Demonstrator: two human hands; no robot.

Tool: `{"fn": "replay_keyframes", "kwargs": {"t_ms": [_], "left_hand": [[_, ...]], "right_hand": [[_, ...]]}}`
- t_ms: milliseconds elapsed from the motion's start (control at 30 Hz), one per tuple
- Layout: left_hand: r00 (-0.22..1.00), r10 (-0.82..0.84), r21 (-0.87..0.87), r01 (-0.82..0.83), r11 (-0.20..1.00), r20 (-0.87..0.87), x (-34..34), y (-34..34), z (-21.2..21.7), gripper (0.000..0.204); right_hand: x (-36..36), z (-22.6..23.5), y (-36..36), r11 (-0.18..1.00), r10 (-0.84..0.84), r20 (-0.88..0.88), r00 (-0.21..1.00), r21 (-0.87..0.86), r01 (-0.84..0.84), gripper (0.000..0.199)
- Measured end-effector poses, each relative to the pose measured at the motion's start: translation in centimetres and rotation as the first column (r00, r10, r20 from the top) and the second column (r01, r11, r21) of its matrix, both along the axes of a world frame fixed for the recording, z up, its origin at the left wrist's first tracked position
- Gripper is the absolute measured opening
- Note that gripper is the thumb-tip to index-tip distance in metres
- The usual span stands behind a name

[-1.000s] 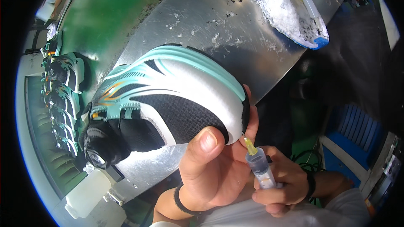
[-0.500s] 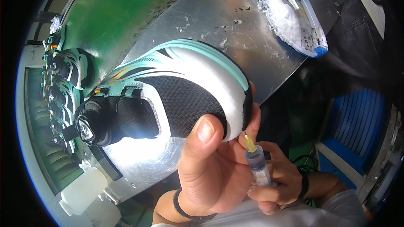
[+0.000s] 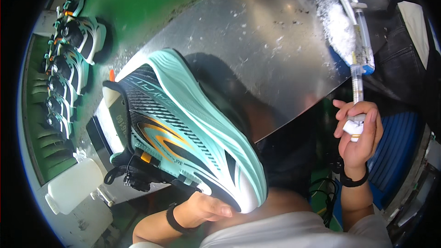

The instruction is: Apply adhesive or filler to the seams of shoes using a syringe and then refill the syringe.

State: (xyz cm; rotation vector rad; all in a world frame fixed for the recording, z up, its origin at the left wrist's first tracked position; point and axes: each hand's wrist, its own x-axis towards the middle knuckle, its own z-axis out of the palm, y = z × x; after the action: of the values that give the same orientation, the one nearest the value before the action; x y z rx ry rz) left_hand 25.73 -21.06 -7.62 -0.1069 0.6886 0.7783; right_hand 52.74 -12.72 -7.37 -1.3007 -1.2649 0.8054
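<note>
My left hand (image 3: 204, 209) is closed on the toe end of a mint, black and white running shoe (image 3: 193, 124), thumb along the upper. The shoe is tilted on its side, heel pointing away to the far left, with its mint sole edge turned to the right. Over on the right, my right hand (image 3: 360, 131) has its fingers wrapped round the rear of a clear syringe (image 3: 357, 82). The syringe's yellow needle tip is at the end of a blue-tipped holder covered with white fluff (image 3: 337, 30). A white piece shows between the fingers of that hand.
Several similar shoes (image 3: 69, 73) stand in a row on the left. A whitish plastic bottle (image 3: 76, 186) lies at the lower left. The metal plate (image 3: 220, 27) has bits of fluff on it and a green surface (image 3: 133, 0) beyond. Dark trousers (image 3: 399, 50) appear at the right.
My right hand has carried the syringe away from the shoe toe, rightward to the fluffy holder. My left hand has turned the shoe from upper facing me onto its side.
</note>
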Motion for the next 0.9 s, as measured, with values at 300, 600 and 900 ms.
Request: {"fn": "replay_keyframes", "kwargs": {"t_ms": [300,600,900], "left_hand": [[0.981,-0.193,0.066,0.192,0.979,0.005,-2.3,-1.4,-1.7,0.075],[0.990,-0.100,0.100,0.090,0.991,0.101,-1.0,0.0,-0.1,0.048],[0.980,-0.179,0.074,0.185,0.980,-0.085,-1.2,1.6,0.3,0.065]], "right_hand": [[-3.1,5.4,-3.9,0.729,0.621,-0.444,0.646,0.026,-0.683,0.040],[-4.3,6.0,-4.0,0.647,0.695,-0.397,0.599,-0.018,-0.762,0.039],[-5.7,6.9,-2.2,0.737,0.627,-0.438,0.644,0.067,-0.672,0.032]]}}
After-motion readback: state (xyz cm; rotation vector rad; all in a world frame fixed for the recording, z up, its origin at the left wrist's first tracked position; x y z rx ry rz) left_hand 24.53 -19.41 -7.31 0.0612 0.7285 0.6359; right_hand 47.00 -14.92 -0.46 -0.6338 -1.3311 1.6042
